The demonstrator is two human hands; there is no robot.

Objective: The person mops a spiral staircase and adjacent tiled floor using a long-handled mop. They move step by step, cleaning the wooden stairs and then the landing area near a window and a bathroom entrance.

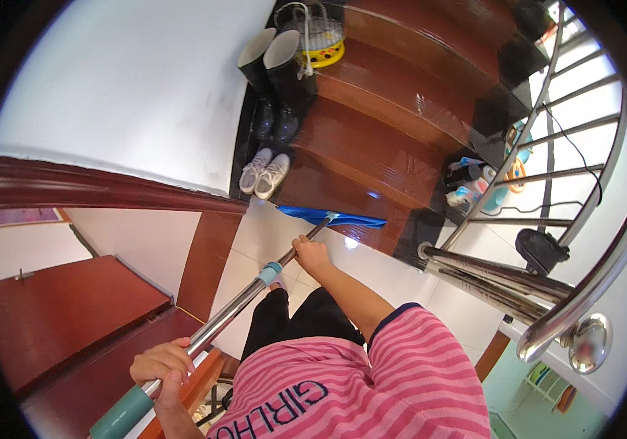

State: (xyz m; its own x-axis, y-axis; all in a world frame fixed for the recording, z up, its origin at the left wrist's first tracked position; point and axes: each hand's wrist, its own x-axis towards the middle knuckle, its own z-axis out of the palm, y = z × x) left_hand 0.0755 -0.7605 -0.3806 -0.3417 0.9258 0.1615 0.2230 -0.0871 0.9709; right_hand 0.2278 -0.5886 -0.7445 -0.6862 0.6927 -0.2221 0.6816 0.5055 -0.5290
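A flat mop with a metal pole point(231, 305) runs diagonally from the lower left up to its blue mop head point(346, 217). That head lies along the front of the lowest reddish-brown stair. Near the pole's green grip point(122, 412), my left hand point(164, 366) is closed around the metal. My right hand point(310, 254) grips the thinner part of the pole, between the light-blue collar point(269, 272) and the mop head.
White sneakers point(264, 173) and black rubber boots point(278, 88) stand at the left of the stairs, below a yellow-based appliance point(324, 54). A metal railing point(533, 112) curves along the right, with bottles and packages point(470, 184) beside it. A reddish-brown door point(72, 318) is at left.
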